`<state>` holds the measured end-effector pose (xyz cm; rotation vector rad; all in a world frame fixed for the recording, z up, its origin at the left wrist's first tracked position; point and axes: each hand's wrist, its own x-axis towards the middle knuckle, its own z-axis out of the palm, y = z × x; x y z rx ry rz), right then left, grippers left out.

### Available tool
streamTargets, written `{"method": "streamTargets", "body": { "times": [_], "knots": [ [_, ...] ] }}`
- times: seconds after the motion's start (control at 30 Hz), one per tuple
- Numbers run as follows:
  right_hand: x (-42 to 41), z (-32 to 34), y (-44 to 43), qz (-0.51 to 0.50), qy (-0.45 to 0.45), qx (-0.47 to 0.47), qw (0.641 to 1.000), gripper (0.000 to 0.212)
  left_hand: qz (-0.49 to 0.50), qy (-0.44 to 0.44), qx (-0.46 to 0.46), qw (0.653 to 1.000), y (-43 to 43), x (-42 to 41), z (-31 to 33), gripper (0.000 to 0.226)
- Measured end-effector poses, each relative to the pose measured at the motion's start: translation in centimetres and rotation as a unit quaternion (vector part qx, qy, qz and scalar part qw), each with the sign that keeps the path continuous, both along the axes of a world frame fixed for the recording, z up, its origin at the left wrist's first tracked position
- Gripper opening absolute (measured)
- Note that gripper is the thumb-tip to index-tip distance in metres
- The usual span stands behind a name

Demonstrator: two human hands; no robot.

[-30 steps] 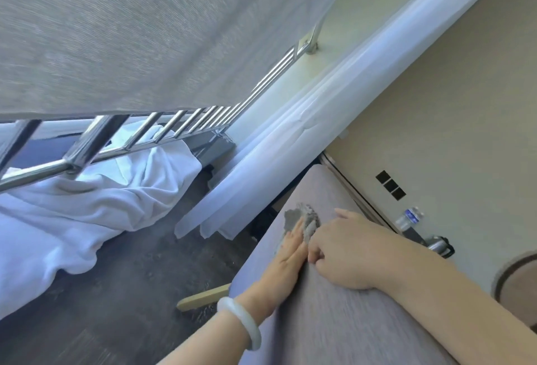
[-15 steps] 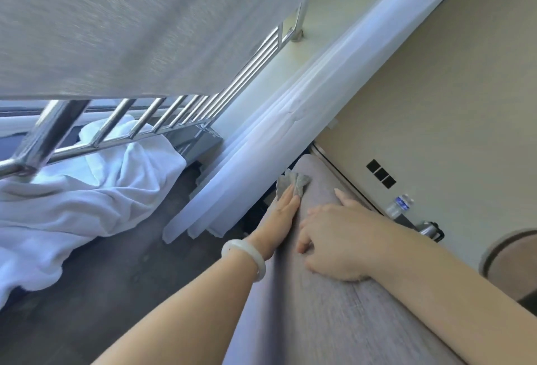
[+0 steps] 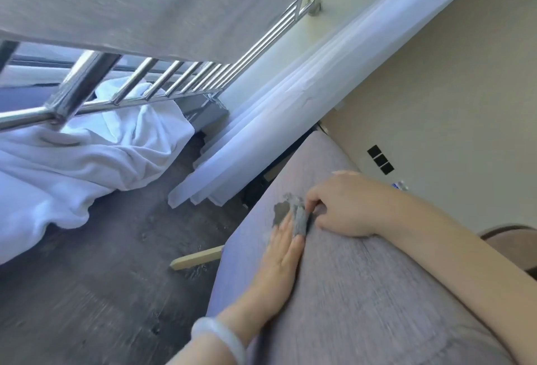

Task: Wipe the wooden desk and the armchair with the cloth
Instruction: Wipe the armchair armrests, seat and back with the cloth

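Bright, cool daylight from behind the railing [image 3: 78, 82], sheer curtain [image 3: 290, 108] washed out by glare, floor [image 3: 87, 306] smeared with motion blur (worst lower left), edges bowed.

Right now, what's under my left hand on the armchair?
The grey cloth lies bunched on the armchair under the straight fingers of the left hand, part sticking out beyond the fingertips. Whether more cloth runs beneath the palm is hidden.

white sheet [image 3: 87, 161] heaped on dark floor [image 3: 101, 292] | steel railing [image 3: 174, 85] above it | grey blind [image 3: 145, 1] overhead | sheer curtain [image 3: 290, 108] beside beige wall [image 3: 450, 88]
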<state>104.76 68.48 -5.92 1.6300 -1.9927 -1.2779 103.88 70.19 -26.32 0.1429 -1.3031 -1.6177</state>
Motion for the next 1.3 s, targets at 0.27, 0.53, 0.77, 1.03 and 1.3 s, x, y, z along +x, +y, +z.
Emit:
{"method": "streamTargets", "body": {
  "times": [0.27, 0.53, 0.77, 1.03, 1.3],
  "knots": [
    [1.2, -0.1, -0.1, -0.014, 0.053, 0.053, 0.997, 0.027, -0.087, -0.057, 0.057, 0.993, 4.5, 4.7, 0.4, 0.042],
    [2.8, -0.8, 0.9, -0.063, 0.020, 0.125, 0.990, 0.038, -0.087, -0.078, 0.062, 0.991, 8.7, 7.3, -2.1, 0.042],
    [2.9, -0.7, 1.0, -0.093, -0.014, 0.128, 0.987, 0.032, -0.135, -0.221, 0.227, 0.939, 7.7, 5.6, -7.7, 0.052],
    [2.3, -1.2, -0.1, -0.106, 0.020, 0.185, 0.977, 0.034, -0.092, -0.100, 0.099, 0.986, 8.1, 5.6, -5.7, 0.046],
    [0.7, -1.6, -3.9, -0.119, 0.006, 0.147, 0.982, 0.027, -0.087, -0.113, 0.072, 0.987, 1.6, 0.9, -2.6, 0.051]
  ]
}}
